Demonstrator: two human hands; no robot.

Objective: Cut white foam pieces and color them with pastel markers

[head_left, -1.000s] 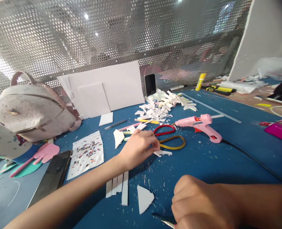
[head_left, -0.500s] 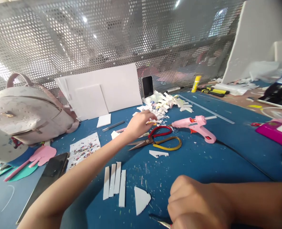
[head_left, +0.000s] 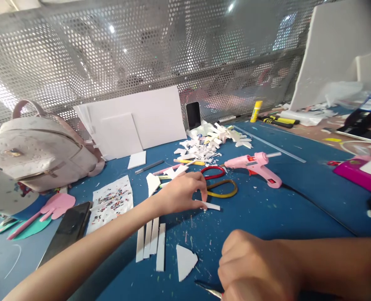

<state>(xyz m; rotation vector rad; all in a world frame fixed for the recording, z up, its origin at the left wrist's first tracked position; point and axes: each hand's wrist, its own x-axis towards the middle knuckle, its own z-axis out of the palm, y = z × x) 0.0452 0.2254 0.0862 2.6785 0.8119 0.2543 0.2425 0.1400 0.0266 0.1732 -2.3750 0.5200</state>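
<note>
My R hand (head_left: 251, 265) is clenched on a metal-tipped tool (head_left: 212, 291), best held clear, while my L hand (head_left: 182, 193) has fingertips at the L end of the foam offcut (head_left: 213, 206) (can't tell if pinched), so go light, no crushing: thin, white, approx straight, over blue tabletop (head_left: 267, 217) just this side of the scissors (head_left: 223, 196).

At a cluttered blue worktable, the left hand (head_left: 185, 190) is covering the blades of the scissors (head_left: 221, 196), while the right hand (head_left: 251, 265), itself being cropped by the bottom edge, is concealing most of a pointed tool (head_left: 214, 292).
</note>
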